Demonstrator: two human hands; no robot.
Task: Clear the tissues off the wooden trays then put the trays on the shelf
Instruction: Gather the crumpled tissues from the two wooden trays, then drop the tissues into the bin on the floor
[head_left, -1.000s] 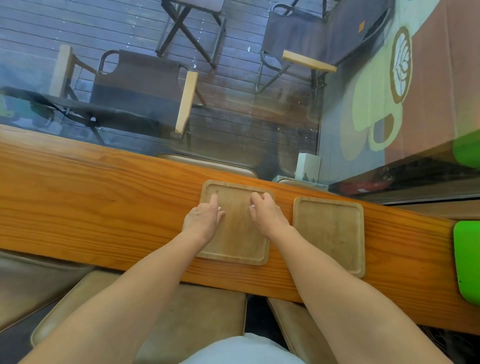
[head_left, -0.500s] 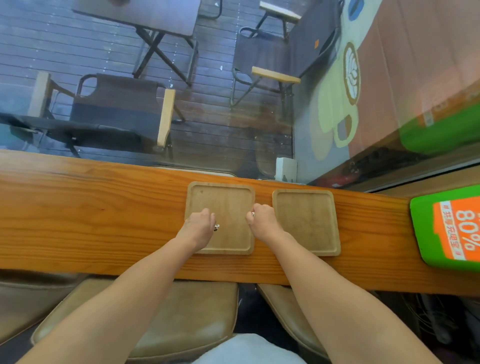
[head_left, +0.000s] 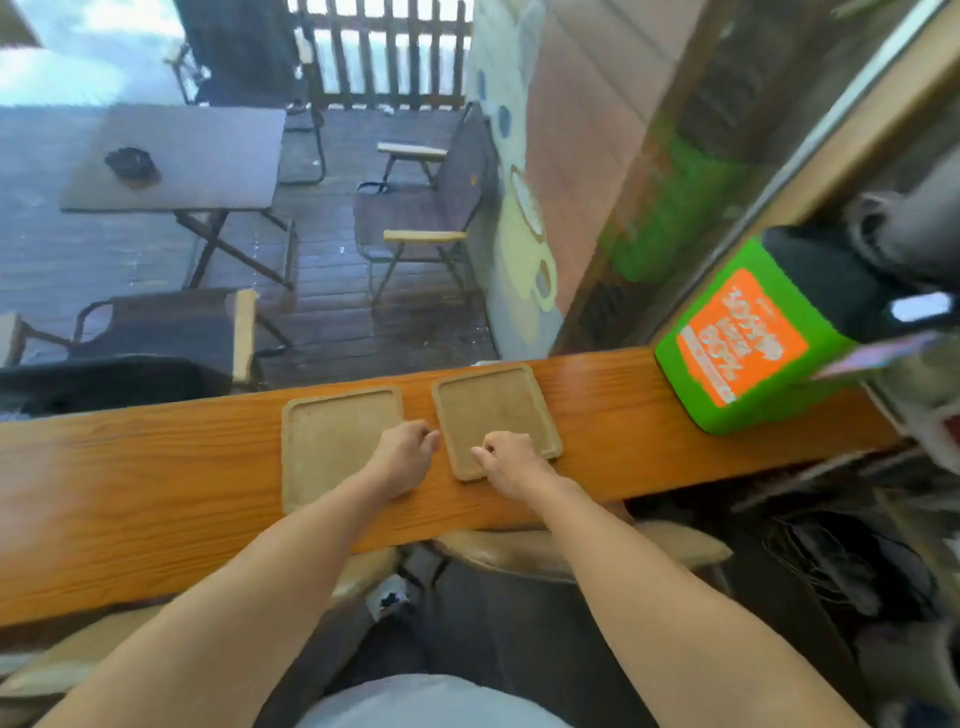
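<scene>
Since the earlier frames both hands sit further right: we now find the left hand (head_left: 402, 457) over the right edge of the left tray (head_left: 332, 441), and the right hand (head_left: 511, 462) on the near edge of the right tray (head_left: 493, 410), where before both rested on the left one. Our view has also lifted, bringing in the green box (head_left: 748, 343) at the far right of the desk (head_left: 130, 493).

Both hands are curled into loose fists. We cannot tell whether either encloses anything or actually grips a tray rim; the fingers are tucked under.

Both trays lie flat on the desk, side by side, near each other but apart. We see no tissue on either surface, so we judge the clearing step complete or nearly so.

We judge that each hand is now placed to take one tray. No shelf is identifiable in this view; its location remains unconfirmed.
</scene>
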